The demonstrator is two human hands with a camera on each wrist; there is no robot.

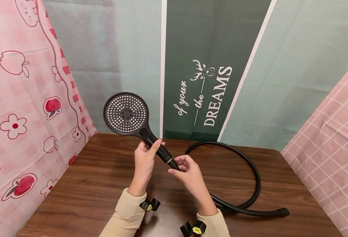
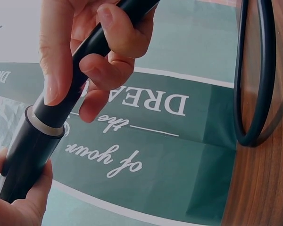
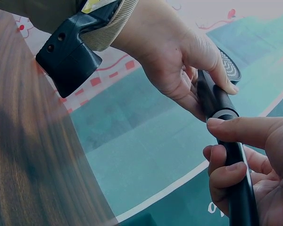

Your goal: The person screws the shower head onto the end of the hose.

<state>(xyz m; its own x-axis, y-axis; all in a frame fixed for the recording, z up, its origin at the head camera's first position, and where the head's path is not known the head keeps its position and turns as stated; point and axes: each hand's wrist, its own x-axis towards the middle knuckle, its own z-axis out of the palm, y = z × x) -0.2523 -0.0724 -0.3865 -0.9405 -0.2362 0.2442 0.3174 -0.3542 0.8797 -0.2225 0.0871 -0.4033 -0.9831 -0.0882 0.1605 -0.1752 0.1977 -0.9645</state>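
Observation:
A black round shower head (image 1: pixel 126 113) with pale nozzles is raised above the table, its face towards the head camera. My left hand (image 1: pixel 144 161) grips its handle (image 1: pixel 163 153). At the handle's lower end, my right hand (image 1: pixel 191 174) pinches the black hose connector (image 2: pixel 66 89) between thumb and fingers. Handle and connector are in line, with a pale ring (image 2: pixel 45 125) at the joint; how far they are joined I cannot tell. From there the black hose (image 1: pixel 258 177) loops behind my right hand, and its other end (image 1: pixel 283 212) lies on the table at the right.
The brown wooden table (image 1: pixel 102 184) lies under both hands. A green and grey curtain (image 1: pixel 188 39) with lettering hangs behind it. Pink printed cloth (image 1: pixel 22 131) borders the left side, and pink checked cloth (image 1: pixel 334 131) the right. Each cuff carries a small black camera (image 1: pixel 154 204).

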